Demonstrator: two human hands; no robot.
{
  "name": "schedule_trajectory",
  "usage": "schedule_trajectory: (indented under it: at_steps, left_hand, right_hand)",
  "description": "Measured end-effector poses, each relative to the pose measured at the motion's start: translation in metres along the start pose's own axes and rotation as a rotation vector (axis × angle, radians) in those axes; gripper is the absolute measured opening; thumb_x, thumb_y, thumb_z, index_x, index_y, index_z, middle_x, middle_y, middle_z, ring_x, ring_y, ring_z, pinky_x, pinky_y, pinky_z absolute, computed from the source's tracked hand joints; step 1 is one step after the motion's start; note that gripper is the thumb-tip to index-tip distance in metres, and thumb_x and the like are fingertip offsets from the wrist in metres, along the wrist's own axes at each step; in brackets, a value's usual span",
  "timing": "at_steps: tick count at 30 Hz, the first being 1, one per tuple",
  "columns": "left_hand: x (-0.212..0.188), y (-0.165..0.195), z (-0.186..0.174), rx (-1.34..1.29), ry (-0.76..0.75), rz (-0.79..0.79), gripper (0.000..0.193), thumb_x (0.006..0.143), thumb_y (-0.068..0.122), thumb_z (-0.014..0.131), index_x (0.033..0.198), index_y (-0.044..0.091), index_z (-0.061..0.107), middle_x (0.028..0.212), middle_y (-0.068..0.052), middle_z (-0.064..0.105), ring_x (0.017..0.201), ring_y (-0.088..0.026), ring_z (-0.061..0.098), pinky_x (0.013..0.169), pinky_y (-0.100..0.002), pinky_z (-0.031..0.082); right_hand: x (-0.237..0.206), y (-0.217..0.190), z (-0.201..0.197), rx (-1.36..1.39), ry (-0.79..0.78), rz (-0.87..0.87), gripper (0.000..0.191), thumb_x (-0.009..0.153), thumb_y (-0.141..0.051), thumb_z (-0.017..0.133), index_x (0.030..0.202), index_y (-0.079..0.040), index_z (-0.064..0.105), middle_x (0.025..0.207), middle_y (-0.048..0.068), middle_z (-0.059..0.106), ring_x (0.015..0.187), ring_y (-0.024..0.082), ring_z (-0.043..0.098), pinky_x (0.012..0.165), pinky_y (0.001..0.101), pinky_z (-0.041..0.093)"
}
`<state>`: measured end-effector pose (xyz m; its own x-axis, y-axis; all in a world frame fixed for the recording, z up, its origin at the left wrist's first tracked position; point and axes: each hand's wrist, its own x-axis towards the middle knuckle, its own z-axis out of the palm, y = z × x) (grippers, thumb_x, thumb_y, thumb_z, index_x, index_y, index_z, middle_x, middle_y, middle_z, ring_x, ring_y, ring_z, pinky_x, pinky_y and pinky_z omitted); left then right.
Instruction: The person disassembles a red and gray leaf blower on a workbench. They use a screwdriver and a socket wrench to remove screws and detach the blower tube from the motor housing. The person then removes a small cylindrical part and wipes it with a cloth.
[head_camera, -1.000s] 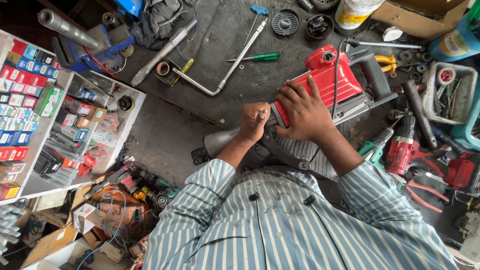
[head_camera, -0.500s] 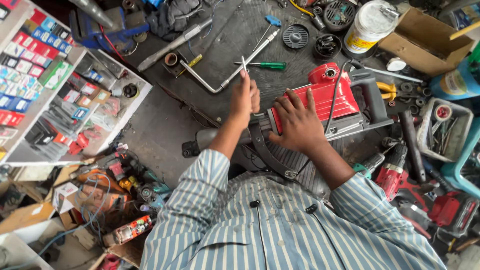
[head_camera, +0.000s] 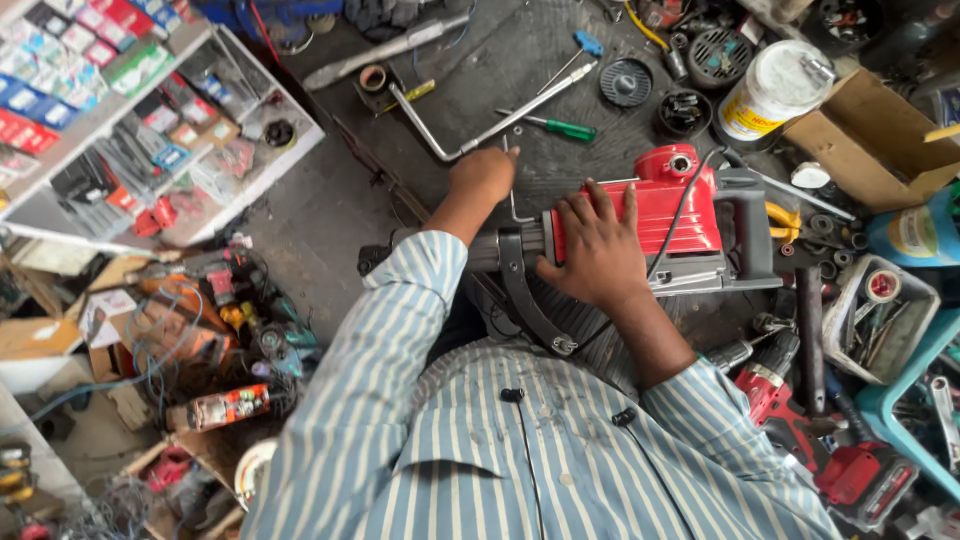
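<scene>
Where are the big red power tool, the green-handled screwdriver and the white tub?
Red power tool (head_camera: 655, 205), head view, red housing.
Green-handled screwdriver (head_camera: 570, 129), head view, green handle.
White tub (head_camera: 770, 90), head view, its side.

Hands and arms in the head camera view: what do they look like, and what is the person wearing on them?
Both hands are bare: no gloves, rings or watch show on the left hand or the right hand. The arms wear a collared shirt with blue and white stripes. Its sleeves are pushed up, the left sleeve ending near the elbow, so both forearms are uncovered.
</scene>
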<state>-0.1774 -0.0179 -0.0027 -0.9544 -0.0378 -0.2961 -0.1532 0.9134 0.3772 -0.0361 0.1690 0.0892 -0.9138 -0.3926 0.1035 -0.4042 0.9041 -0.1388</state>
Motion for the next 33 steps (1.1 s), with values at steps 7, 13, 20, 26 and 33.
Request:
schedule_trajectory:
  at_steps: [7,13,20,26,33]
  left_hand:
    - [-0.055,-0.012,0.005,-0.172,0.049,0.15,0.05,0.094,0.045,0.062,0.112,-0.001,0.069,0.105,-0.025,0.073,0.101,-0.043,0.07,0.088,-0.052,0.055]
    - [-0.061,0.002,0.016,-0.056,0.133,0.129,0.052,0.094,0.021,0.06,0.139,-0.003,0.055,0.098,-0.022,0.075,0.091,-0.04,0.074,0.079,-0.051,0.058]
    - [-0.037,0.009,0.021,0.169,0.026,0.207,0.022,0.089,0.017,0.063,0.103,0.006,0.077,0.106,-0.015,0.075,0.098,-0.034,0.074,0.075,-0.048,0.061]
    - [-0.05,-0.005,0.01,0.063,0.189,0.072,0.037,0.101,0.018,0.057,0.133,0.0,0.062,0.097,-0.018,0.077,0.091,-0.037,0.076,0.075,-0.049,0.06]
    - [-0.095,-0.058,-0.053,-0.358,0.145,0.501,0.032,0.096,0.012,0.059,0.126,0.015,0.072,0.098,-0.011,0.074,0.085,-0.029,0.072,0.073,-0.042,0.056]
  right_hand:
    - [0.001,0.005,-0.001,0.028,-0.007,-0.029,0.089,0.068,-0.056,0.076,0.136,-0.002,0.059,0.142,0.011,0.057,0.148,0.032,0.035,0.122,0.066,0.01]
    - [0.005,0.005,0.001,0.036,-0.032,-0.059,0.09,0.067,-0.056,0.076,0.136,-0.001,0.059,0.142,0.012,0.057,0.147,0.034,0.035,0.121,0.0668,0.01]
    - [0.006,0.002,0.0,0.03,-0.063,-0.053,0.087,0.069,-0.056,0.076,0.135,-0.001,0.06,0.14,0.013,0.057,0.147,0.034,0.036,0.122,0.0667,0.011]
    - [0.003,0.002,0.0,0.05,-0.011,-0.045,0.086,0.069,-0.055,0.075,0.135,-0.001,0.059,0.14,0.012,0.058,0.148,0.033,0.035,0.122,0.0667,0.011]
    - [0.002,0.004,0.002,0.038,0.007,-0.05,0.087,0.07,-0.055,0.074,0.135,0.0,0.059,0.14,0.013,0.057,0.148,0.033,0.035,0.122,0.0657,0.011]
